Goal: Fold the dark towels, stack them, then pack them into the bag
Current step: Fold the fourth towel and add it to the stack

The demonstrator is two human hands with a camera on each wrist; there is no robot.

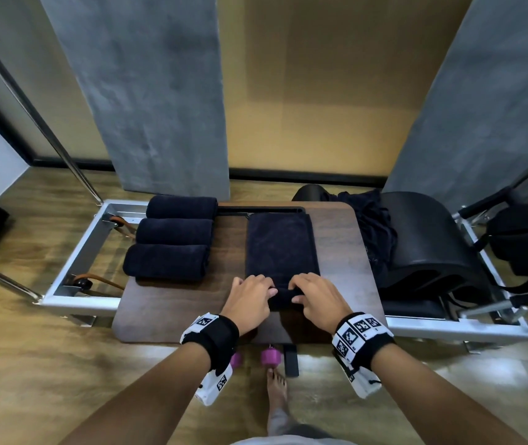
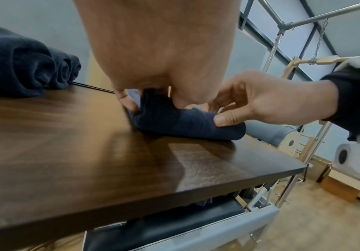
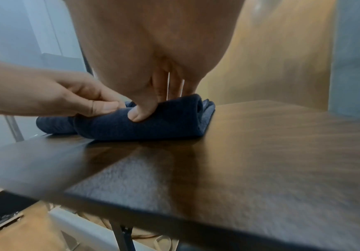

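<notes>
A dark navy towel (image 1: 282, 245) lies as a long strip on the brown table (image 1: 166, 313); its near end is curled into a small roll (image 2: 185, 124). My left hand (image 1: 256, 295) and right hand (image 1: 309, 293) sit side by side on that roll. Each grips it with the thumb in front and the fingers over the top, as the right wrist view shows for the right hand (image 3: 151, 105) on the roll (image 3: 153, 127). Three rolled dark towels (image 1: 173, 239) lie in a row at the table's left. A black bag (image 1: 525, 242) sits at the far right.
Crumpled dark cloth (image 1: 371, 226) lies against a black curved barrel (image 1: 432, 242) right of the table. A metal frame (image 1: 73, 252) runs under and left of the table. A purple dumbbell (image 1: 269, 356) and my bare foot (image 1: 277, 390) are on the floor below the near edge.
</notes>
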